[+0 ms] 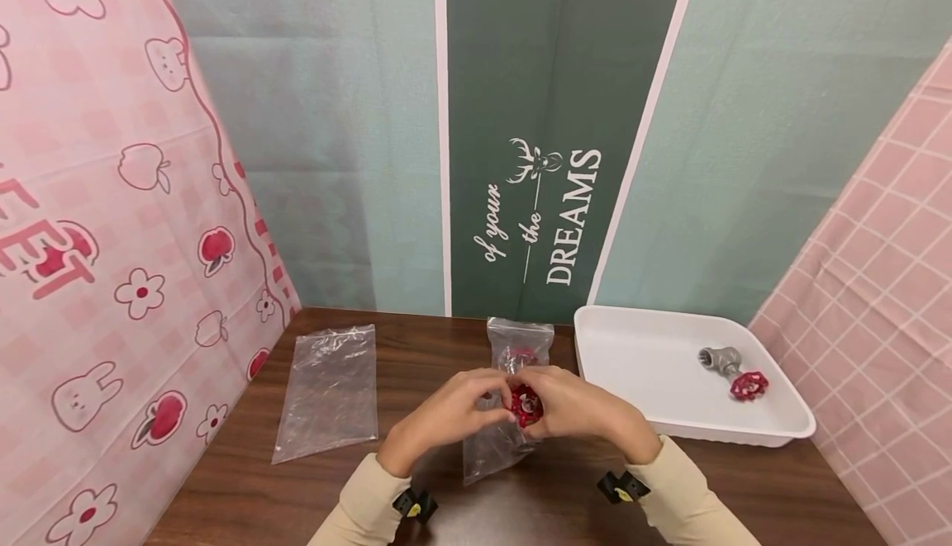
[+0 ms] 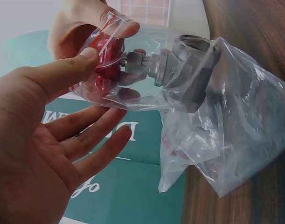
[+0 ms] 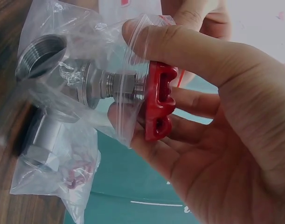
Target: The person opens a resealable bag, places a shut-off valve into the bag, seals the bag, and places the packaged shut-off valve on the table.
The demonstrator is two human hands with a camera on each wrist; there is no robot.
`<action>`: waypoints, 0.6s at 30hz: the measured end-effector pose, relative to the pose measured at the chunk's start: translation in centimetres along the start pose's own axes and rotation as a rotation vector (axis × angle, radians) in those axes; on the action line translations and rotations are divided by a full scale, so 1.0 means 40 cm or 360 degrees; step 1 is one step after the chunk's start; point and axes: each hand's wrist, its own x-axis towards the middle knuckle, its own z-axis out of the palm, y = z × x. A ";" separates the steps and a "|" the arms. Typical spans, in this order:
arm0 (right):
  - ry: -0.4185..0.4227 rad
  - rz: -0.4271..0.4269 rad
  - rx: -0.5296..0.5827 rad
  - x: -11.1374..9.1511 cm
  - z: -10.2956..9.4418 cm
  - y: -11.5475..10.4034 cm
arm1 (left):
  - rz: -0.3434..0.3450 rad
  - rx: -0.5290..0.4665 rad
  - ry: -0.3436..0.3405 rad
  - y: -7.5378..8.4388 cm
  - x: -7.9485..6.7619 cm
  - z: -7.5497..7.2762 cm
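A grey metal valve (image 2: 193,77) with a red handwheel (image 1: 526,404) sits partly inside a clear zip bag (image 2: 249,126). My left hand (image 1: 454,407) pinches the bag's mouth beside the handwheel, thumb on the plastic and the lower fingers spread. On the other side, my right hand (image 1: 576,405) has its fingers curled about the handwheel and the bag's opening, thumb over the zip strip. The handwheel pokes out past the strip in the right wrist view. Just behind lies a second zip bag (image 1: 521,331) with another red-wheeled valve (image 3: 42,144) inside.
A flat clear bag (image 1: 330,397) lies on the dark wooden table (image 1: 245,480) at the left. At the right stands a white tray (image 1: 632,389) holding an unbagged grey valve (image 1: 721,359) with a red handwheel. Printed cloths hang behind and at both sides.
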 end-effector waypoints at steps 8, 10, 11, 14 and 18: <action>0.0005 -0.0103 -0.0001 -0.008 0.011 0.006 | -0.0005 0.0021 -0.0014 -0.001 -0.005 0.006; -0.0012 -0.0106 0.0018 -0.010 0.013 0.007 | -0.0009 0.0037 -0.0013 -0.002 -0.006 0.007; -0.0023 -0.0099 0.0021 -0.010 0.014 0.006 | -0.0014 0.0047 -0.0011 -0.002 -0.007 0.008; -0.0064 -0.0058 0.0034 -0.013 0.019 0.005 | -0.0030 0.0066 -0.0002 -0.002 -0.010 0.010; -0.0093 -0.0010 0.0042 -0.016 0.026 0.004 | -0.0051 0.0093 0.0004 0.000 -0.012 0.012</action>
